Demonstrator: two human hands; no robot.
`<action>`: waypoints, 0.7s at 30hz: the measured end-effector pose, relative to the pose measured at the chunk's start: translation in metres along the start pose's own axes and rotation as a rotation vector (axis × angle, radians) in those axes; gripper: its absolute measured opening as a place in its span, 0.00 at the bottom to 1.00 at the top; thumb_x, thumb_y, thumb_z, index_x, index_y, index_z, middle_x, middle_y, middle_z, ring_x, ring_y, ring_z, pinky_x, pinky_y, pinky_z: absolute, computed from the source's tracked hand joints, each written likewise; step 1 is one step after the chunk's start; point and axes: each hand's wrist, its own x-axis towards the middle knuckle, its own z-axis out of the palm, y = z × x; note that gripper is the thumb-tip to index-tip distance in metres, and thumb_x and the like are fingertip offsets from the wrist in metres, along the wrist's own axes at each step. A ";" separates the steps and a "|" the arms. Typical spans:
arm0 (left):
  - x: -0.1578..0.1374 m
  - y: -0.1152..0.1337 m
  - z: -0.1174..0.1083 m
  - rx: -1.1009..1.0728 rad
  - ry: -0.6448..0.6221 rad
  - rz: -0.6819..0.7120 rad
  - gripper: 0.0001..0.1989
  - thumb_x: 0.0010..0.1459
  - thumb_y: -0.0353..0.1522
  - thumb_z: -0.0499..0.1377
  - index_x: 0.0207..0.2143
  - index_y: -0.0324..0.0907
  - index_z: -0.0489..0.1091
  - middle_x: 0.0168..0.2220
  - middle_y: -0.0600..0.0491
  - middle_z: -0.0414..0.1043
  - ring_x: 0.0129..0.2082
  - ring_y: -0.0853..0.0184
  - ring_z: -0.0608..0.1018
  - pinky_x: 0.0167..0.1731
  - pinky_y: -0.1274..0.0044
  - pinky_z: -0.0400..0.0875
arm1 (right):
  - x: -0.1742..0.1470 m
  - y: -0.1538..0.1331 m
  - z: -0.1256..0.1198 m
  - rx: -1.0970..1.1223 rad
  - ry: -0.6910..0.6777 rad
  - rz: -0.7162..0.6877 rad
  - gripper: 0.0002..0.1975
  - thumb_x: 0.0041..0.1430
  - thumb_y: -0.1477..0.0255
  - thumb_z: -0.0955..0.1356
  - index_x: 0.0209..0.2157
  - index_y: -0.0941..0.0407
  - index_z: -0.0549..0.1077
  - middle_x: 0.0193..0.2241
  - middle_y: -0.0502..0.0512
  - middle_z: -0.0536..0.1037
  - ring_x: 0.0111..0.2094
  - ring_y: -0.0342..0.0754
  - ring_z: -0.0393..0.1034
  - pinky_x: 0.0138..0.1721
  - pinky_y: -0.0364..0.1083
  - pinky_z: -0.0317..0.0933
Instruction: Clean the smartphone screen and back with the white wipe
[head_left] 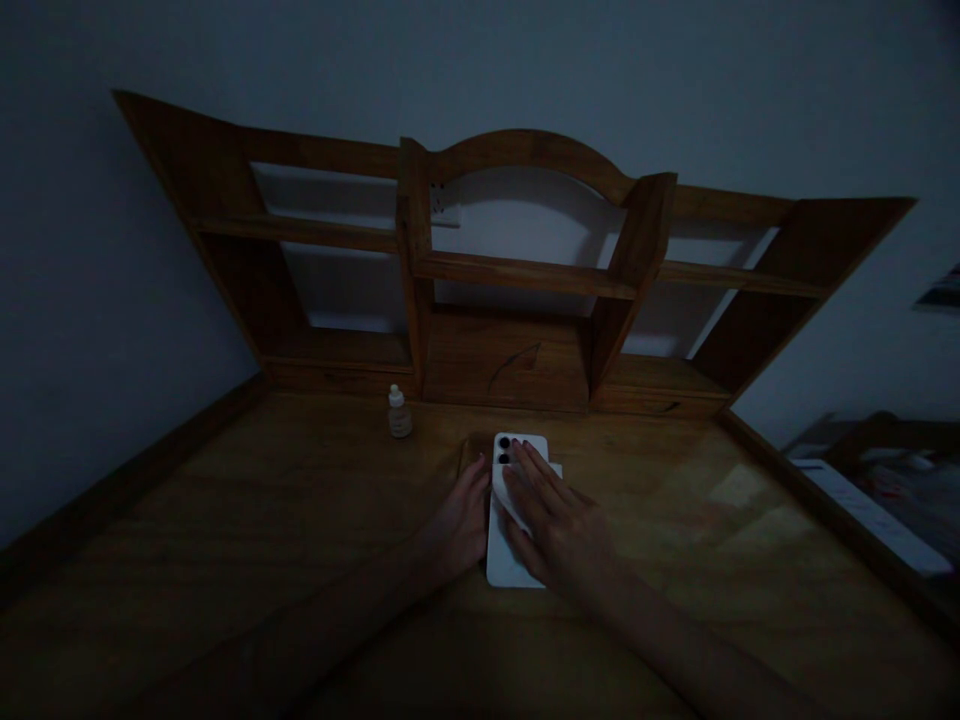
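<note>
A white phone [514, 572] lies at twelve o'clock. The right hand [566, 525], fingers close together, rests on a white sheet [500, 484] over it; the left hand [461, 520], fingers together too, is at its nine o'clock. It looks hard, slippery, easy to crack; hold its long sides.

A dropper bottle [400, 419] stands before a wooden shelf unit [465, 350] with a socket [441, 206] behind
</note>
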 end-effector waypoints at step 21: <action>0.002 0.000 0.004 -0.049 -0.027 -0.003 0.25 0.67 0.45 0.49 0.60 0.39 0.62 0.48 0.45 0.72 0.48 0.60 0.74 0.49 0.72 0.66 | 0.004 0.011 0.004 0.079 -0.047 0.035 0.32 0.66 0.75 0.59 0.68 0.63 0.43 0.68 0.62 0.40 0.68 0.57 0.34 0.65 0.60 0.48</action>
